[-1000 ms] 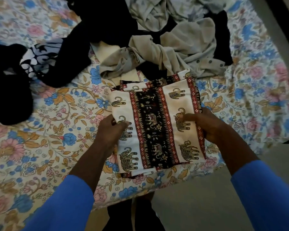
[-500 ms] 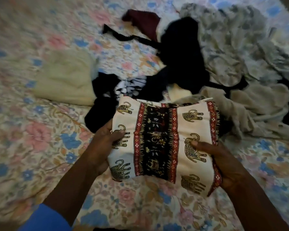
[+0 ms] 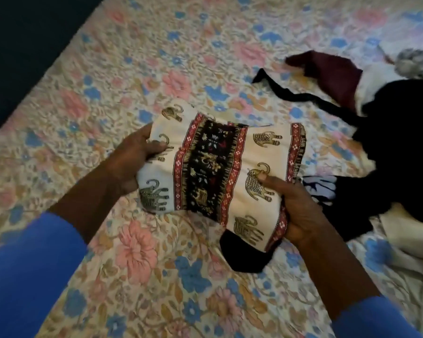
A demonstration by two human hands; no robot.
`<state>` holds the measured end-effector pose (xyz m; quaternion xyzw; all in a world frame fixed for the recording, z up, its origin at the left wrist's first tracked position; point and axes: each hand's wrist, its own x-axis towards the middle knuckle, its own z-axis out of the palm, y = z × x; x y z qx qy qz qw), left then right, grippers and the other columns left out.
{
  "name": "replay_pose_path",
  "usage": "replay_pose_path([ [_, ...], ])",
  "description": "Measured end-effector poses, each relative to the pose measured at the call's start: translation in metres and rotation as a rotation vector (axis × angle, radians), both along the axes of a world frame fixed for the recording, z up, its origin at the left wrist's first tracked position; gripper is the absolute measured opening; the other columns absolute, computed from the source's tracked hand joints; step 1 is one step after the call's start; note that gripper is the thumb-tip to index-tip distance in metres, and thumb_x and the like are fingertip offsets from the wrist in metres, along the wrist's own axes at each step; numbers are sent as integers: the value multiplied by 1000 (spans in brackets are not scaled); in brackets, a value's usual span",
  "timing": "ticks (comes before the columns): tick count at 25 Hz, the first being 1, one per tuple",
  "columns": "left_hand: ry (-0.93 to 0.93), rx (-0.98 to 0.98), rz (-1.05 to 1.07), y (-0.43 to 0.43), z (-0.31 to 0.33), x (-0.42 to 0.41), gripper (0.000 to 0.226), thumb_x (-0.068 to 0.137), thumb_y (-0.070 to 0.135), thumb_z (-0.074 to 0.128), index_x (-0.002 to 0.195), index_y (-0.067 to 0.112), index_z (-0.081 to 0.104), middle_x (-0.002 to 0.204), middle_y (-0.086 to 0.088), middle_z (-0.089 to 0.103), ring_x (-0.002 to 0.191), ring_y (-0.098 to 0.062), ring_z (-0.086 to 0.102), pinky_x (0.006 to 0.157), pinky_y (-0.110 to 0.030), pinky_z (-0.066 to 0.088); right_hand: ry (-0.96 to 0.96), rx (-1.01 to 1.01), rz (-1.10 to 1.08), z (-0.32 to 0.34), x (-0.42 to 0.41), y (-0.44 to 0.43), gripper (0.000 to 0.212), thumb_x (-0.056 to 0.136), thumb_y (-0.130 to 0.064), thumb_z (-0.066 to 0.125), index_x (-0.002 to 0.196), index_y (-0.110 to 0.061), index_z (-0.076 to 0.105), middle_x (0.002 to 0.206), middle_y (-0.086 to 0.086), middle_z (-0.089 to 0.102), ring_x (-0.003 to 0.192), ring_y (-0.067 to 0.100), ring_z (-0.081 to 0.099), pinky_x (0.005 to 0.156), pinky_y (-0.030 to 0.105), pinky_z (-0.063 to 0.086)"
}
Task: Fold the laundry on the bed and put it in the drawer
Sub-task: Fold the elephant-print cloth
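Note:
A folded cream garment (image 3: 220,167) with elephant prints and a black-and-red patterned band is held up above the floral bed cover (image 3: 142,69). My left hand (image 3: 132,159) grips its left edge, thumb on top. Its lower right edge sits in my right hand (image 3: 296,211), thumb pressed on an elephant. A black piece of cloth (image 3: 244,254) hangs from under the bundle's lower corner. Unfolded laundry lies at the right: a large black garment (image 3: 398,142), a maroon piece (image 3: 332,74) and pale cloth (image 3: 410,242).
A thin black strap (image 3: 286,93) trails left from the laundry pile. The bed's left edge runs diagonally, with dark floor (image 3: 22,45) beyond it at the upper left. No drawer is in view.
The folded garment has been lifted off the bed and carried leftward in both hands. The view has swung left, so the laundry pile now lies at the right edge.

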<state>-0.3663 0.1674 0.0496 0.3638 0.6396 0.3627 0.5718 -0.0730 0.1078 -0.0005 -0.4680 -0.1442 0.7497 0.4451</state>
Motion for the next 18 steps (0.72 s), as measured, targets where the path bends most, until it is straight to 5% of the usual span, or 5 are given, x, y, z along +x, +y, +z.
replay_pose_path([
  [4, 195, -11, -96, 96, -27, -54, 37, 106, 20, 56, 143, 16, 57, 126, -12, 72, 86, -20, 73, 63, -32, 60, -78, -16, -88, -35, -57, 81, 64, 85, -18, 84, 143, -15, 56, 129, 19, 70, 113, 38, 71, 96, 63, 55],
  [7, 561, -183, -195, 90, -79, -74, 79, 90, 64, 67, 154, 24, 42, 152, -18, 51, 119, -33, 62, 90, -44, 57, -352, -112, -68, -66, -74, 91, 84, 86, -19, 84, 153, -23, 34, 126, 14, 71, 101, 32, 76, 87, 60, 60],
  [12, 944, 71, -159, 86, -96, -75, 68, 94, 67, 60, 144, 22, 52, 130, -21, 67, 111, -39, 66, 89, -37, 49, -460, -126, -209, -77, -64, 90, 85, 89, 3, 75, 156, -31, 34, 124, 14, 68, 99, 30, 75, 84, 57, 62],
  [15, 1046, -18, -254, 99, -82, -90, 79, 89, 79, 54, 138, 17, 58, 127, -19, 68, 105, -35, 66, 87, -38, 48, -430, -202, -182, -74, -61, 93, 78, 89, 2, 75, 152, -27, 40, 122, 13, 70, 95, 30, 76, 82, 57, 63],
  [18, 1210, -160, -412, 79, -89, -84, 99, 85, 85, 45, 152, 13, 36, 136, -27, 58, 116, -44, 61, 96, -52, 51, -728, -116, -6, -76, -70, 75, 62, 93, -16, 76, 146, -24, 45, 122, 5, 71, 98, 22, 74, 88, 53, 62],
])
